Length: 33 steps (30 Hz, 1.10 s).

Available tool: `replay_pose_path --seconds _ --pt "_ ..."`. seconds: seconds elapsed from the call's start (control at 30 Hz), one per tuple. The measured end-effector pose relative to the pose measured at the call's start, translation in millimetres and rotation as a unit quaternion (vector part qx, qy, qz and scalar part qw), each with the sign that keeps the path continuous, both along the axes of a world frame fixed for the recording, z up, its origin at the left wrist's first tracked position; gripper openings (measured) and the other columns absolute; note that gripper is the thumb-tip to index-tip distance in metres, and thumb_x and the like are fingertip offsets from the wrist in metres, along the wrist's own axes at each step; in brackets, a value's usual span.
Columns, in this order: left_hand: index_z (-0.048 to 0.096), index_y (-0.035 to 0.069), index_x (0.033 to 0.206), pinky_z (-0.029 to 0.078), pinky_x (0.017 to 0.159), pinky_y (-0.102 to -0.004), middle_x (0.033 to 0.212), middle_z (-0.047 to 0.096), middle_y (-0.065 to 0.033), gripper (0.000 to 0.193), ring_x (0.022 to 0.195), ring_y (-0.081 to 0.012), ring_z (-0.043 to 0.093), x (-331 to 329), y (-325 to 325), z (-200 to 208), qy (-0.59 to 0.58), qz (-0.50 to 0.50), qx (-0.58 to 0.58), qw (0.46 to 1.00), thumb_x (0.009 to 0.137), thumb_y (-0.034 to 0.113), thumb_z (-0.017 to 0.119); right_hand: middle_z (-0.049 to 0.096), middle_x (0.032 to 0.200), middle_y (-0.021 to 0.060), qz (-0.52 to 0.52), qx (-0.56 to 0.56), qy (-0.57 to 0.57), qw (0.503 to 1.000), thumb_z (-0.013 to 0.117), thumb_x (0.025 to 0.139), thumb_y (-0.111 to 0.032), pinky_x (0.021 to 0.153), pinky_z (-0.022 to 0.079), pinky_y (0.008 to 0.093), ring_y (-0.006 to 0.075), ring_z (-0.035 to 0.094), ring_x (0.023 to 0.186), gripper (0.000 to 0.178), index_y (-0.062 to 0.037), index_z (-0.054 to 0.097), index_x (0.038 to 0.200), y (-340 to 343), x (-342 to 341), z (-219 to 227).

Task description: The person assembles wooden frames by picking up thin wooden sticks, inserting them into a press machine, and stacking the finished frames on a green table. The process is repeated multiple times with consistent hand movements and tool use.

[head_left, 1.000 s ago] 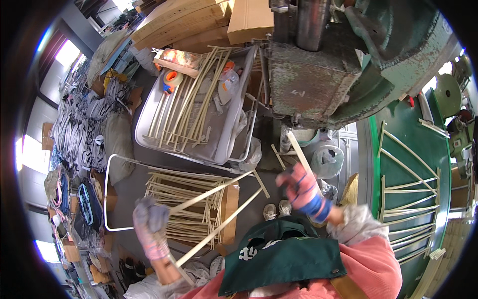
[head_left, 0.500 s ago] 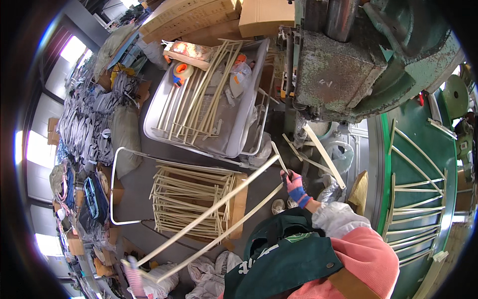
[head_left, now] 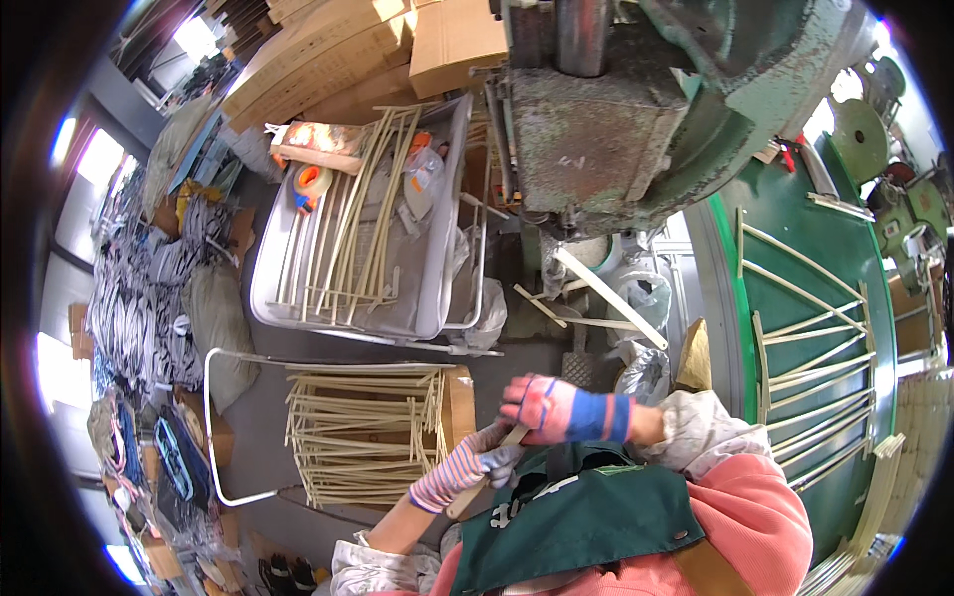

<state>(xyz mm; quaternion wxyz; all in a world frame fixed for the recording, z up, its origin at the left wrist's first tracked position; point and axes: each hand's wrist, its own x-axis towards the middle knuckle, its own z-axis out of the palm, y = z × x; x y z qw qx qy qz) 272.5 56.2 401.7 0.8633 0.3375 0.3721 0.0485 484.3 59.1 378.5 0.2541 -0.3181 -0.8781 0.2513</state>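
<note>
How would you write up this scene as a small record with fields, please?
Left hand: gloved, closed around a pale strip
Right hand: gloved, by the strip's upper end; grip unclear
Machine: large, green, paint worn, beyond the hands
Tray: whitish, beyond the hands to the left, with pale sticks and a tape roll
Stick pile: left of the hands, beside brown cardboard
Green table: at right, bearing more pale sticks
</note>
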Motion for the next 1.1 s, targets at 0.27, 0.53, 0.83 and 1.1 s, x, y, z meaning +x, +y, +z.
replay_pose_path --seconds 0.27,0.53,0.83,1.1 --pt "0.043 0.015 0.130 0.035 0.043 -0.0244 0.055 0.037 0.0038 0.037 0.045 -0.0073 0.038 39 56 4 -0.016 0.082 0.166 0.983 0.094 0.013 0.049 0.059 0.097 0.0182 -0.467 -0.141 -0.031 0.873 0.054 0.079 -0.013 0.075 0.047 0.0447 0.0347 0.057 0.087 0.043 -0.0041 0.048 0.121 51 115 -15" --pt "0.043 0.013 0.130 0.033 0.039 -0.0182 0.062 0.039 0.0074 0.036 0.045 -0.0020 0.036 106 84 13 0.025 0.088 0.239 0.967 0.095 0.012 0.044 0.057 0.060 0.0078 -0.374 -0.111 0.087 0.917 0.044 0.081 -0.001 0.053 0.048 0.0313 0.0178 0.059 0.053 0.058 -0.0238 0.041 0.135 49 112 -19" --pt "0.033 0.013 0.140 0.033 0.040 -0.0186 0.064 0.040 0.0065 0.047 0.047 -0.0025 0.035 114 106 6 0.008 0.037 0.286 0.958 0.094 0.010 0.044 0.056 0.064 0.0017 -0.374 -0.278 0.070 0.882 0.038 0.086 0.001 0.038 0.043 0.0265 0.0101 0.051 0.043 0.065 -0.0297 0.026 0.142 57 113 5" --pt "0.041 0.015 0.135 0.031 0.041 -0.0183 0.060 0.036 0.0079 0.043 0.047 -0.0026 0.035 103 116 14 -0.016 0.040 0.209 0.977 0.093 0.013 0.050 0.059 0.064 0.0081 -0.378 -0.373 0.138 0.836 0.040 0.081 0.002 0.038 0.050 0.0317 0.0188 0.060 0.044 0.062 -0.0209 0.029 0.138 54 104 16"
